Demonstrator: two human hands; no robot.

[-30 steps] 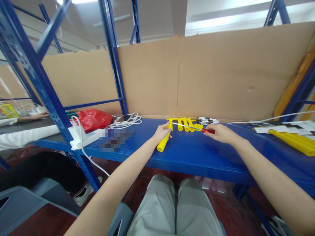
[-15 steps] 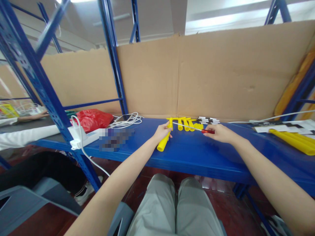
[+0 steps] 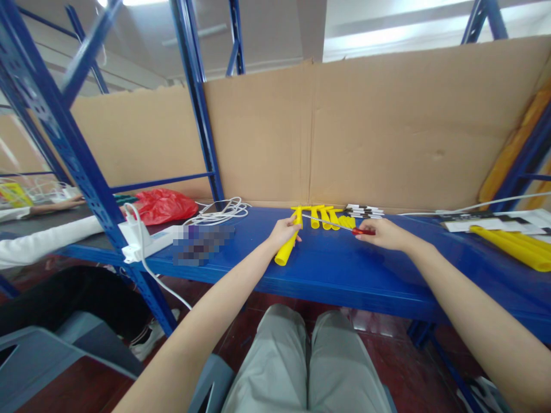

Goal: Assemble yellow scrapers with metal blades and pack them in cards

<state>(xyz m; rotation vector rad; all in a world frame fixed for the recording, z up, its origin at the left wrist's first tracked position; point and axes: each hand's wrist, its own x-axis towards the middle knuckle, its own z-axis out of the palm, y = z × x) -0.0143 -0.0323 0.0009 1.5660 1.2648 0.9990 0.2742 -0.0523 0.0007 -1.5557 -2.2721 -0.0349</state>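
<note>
I have left hand [image 3: 284, 231] clamped on yellow tube [image 3: 284, 252]; right hand [image 3: 385, 234], apart, grips red-handled screwdriver [image 3: 360, 232], tip near tube.

blue metal posts [image 3: 198, 103] stood around the place, the nearest one on the left punched with slots. behind the blue counter [image 3: 344, 269], i saw a tall cardboard panel [image 3: 413, 132] with a vertical crease near its middle. the counter's painted top had a soft shine. a bright lamp [image 3: 146, 2] showed along the pale ceiling [image 3: 267, 34]; a grey chair [image 3: 99, 344] stood low on the left, over dark red flooring [image 3: 408, 373].
</note>
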